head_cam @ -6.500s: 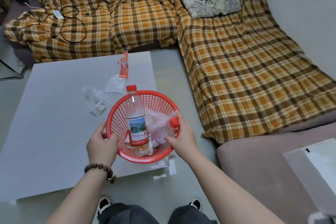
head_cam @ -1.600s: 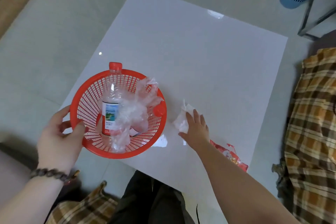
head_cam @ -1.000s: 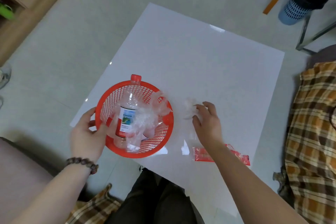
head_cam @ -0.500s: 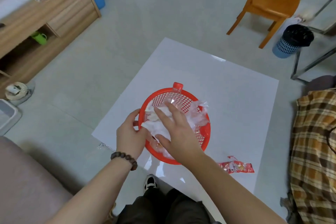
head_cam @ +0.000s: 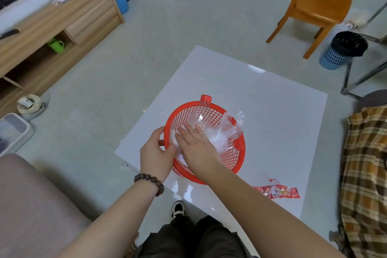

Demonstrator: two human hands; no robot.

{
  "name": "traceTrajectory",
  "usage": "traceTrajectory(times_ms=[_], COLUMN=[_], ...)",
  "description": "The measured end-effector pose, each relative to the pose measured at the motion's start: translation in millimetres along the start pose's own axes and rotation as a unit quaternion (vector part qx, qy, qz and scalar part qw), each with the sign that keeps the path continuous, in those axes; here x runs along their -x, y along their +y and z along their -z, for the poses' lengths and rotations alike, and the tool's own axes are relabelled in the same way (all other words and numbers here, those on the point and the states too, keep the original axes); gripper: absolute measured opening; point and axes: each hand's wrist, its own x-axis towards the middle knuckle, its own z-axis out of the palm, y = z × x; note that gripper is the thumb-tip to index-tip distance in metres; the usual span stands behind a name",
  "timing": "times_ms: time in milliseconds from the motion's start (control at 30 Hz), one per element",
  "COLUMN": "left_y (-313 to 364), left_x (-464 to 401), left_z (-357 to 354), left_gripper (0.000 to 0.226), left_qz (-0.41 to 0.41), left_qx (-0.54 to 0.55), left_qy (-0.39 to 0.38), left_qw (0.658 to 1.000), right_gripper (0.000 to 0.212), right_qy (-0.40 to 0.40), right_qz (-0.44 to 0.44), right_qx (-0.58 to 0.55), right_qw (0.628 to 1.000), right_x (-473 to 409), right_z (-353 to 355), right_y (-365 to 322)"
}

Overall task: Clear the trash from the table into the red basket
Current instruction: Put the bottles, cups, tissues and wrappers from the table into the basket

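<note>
Inside red basket (head_cam: 236, 160): clear bottle (head_cam: 201, 115), seemingly crumpled plastic (head_cam: 224, 134).

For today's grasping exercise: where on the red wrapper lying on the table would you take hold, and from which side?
Pinch the crumpled near-left end of the red wrapper from above. It lies flat on the white table, so there is nothing to wrap fingers around, but that end is creased and seems raised. The right hand, now flat over the trash in the red basket, is probably nearest.

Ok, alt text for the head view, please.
Right hand presses trash flat into a red basket on a white table; left hand grips the rim. A red wrapper lies on the table beside it.
</note>
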Motion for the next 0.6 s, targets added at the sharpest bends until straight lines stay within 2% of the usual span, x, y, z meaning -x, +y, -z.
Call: traceTrajectory(times_ms=[133,267,367,433,600], left_y=[-7.4,-11.9,-14.5,-16.8,-12.7], left_x=[-7.8,-16.1,-21.1,-24.7,-28.2], left_z=[3.3,2.1,-3.1,-8.8,-30.3], left_gripper=[0.028,0.033,0.033,0.034,0.025], left_qz=[0.003,0.004,0.001,-0.005,-0.019], left_qx=[-0.011,-0.009,-0.006,-0.009,-0.013], left_qy=[-0.004,-0.021,-0.033,-0.046,-0.074], left_qw=[1.000,1.000,0.999,0.999,0.997], right_gripper=[0.056,0.056,0.057,0.056,0.059], right_qy=[0.028,0.106,0.166,0.179,0.115], right_qz=[-0.014,-0.092,-0.177,-0.256,-0.461], right_qx=[-0.018,-0.107,-0.176,-0.191,-0.224], right_qw=[0.999,0.984,0.954,0.931,0.851], right_x=[7.9,36.4,66.1,92.0,171.8], right_z=[0.0,5.9,3.1,-8.7,-68.9], right_y=[-0.3,8.7,24.8,41.3,85.7])
